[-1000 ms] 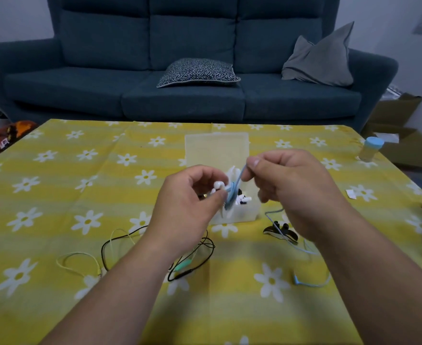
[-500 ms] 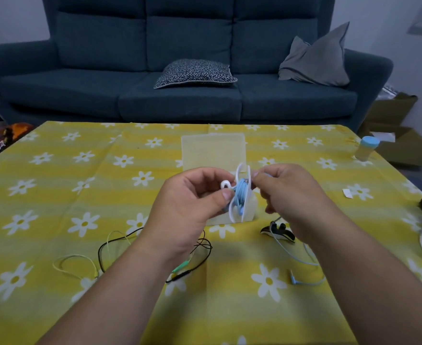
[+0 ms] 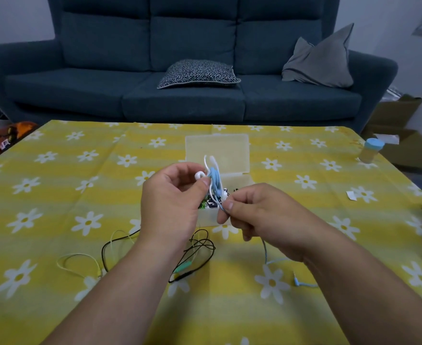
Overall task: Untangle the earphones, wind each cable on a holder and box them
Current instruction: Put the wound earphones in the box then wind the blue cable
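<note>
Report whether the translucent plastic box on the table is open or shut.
Open: the translucent plastic box has its lid standing raised behind the base.

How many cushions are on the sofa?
2. A patterned cushion lies flat on the middle seat of the sofa. A grey cushion stands propped at the sofa's right end, as the camera sees it. Nothing suggests a hidden third.

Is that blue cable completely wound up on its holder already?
No: a stretch of the blue cable trails from the right hand down onto the tablecloth, where its plug lies loose.
</note>
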A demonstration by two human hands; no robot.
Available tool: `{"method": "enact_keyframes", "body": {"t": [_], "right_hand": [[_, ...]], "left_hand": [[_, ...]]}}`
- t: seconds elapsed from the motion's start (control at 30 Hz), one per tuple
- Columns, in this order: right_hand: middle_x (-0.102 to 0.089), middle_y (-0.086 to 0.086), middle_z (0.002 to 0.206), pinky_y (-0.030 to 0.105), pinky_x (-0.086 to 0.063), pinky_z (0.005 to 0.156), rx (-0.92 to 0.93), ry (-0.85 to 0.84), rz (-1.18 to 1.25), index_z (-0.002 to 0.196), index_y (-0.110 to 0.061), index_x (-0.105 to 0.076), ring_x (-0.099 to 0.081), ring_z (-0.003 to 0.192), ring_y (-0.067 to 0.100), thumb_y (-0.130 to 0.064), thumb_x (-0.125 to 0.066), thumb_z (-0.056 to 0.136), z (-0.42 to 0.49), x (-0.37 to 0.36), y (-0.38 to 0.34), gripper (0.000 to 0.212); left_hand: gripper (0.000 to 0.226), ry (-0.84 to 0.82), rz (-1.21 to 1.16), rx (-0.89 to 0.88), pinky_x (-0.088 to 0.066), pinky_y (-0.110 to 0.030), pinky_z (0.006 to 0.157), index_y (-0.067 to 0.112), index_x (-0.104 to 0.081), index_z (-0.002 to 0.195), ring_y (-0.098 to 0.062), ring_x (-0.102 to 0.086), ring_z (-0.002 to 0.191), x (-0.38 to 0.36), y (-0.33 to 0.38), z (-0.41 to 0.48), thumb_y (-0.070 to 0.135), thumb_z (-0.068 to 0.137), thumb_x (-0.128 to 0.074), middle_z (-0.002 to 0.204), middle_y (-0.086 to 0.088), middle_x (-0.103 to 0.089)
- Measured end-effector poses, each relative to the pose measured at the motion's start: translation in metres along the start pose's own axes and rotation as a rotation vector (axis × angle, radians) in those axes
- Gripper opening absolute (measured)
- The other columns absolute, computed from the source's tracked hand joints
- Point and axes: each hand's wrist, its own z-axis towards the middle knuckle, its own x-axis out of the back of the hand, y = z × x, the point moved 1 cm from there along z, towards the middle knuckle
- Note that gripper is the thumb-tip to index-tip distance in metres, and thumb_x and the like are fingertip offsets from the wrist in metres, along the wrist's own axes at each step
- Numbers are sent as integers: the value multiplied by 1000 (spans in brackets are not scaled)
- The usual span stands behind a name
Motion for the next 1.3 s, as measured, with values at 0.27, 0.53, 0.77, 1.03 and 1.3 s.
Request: {"method": "enact_keyframes", "body": {"t": [0.27,0.53,0.77,1.03,1.3], "right_hand": [[-42,-3,52,31,-37,57,103,204,151,73,-3,-70,-36,50,12,-16,-56,98,-5,16,-13,32],[-31,-1,50,26,-33,51,57,320,306,74,-2,-68,-26,46,13,-11,-56,96,-3,31,-10,26],[-45,-19,41,33,-43,65,32,484,115,70,-13,-69,-37,41,2,-21,-65,93,-4,39,-4,25],[-48,-18,45,35,-45,64,-23,489,107,62,-18,-70,-42,51,9,-24,-66,93,1,37,2,32],[-41,-8,51,28,-39,58,-87,83,49,80,-11,-75,-35,47,8,-23,-52,101,2,11,10,33]], "left_hand": [[15,-139,234,-113,-57,-28,65,19,-72,84,-16,-69,72,-2,-1,-3,4,83,-74,76,3,-73],[17,-411,316,-101,-58,-41,76,18,-72,85,-20,-69,76,-7,0,-7,2,83,-73,79,1,-73],[19,-531,42,67,-58,-39,77,9,-73,90,-23,-67,77,-7,3,-9,-8,82,-71,89,-18,-72],[20,-506,-105,78,-56,-30,71,5,-71,89,-23,-66,74,-8,3,-9,-13,83,-66,84,-16,-71],[20,-184,-173,83,-58,-31,72,11,-72,88,-20,-68,73,-6,1,-6,-8,84,-66,81,-8,-74]]}}
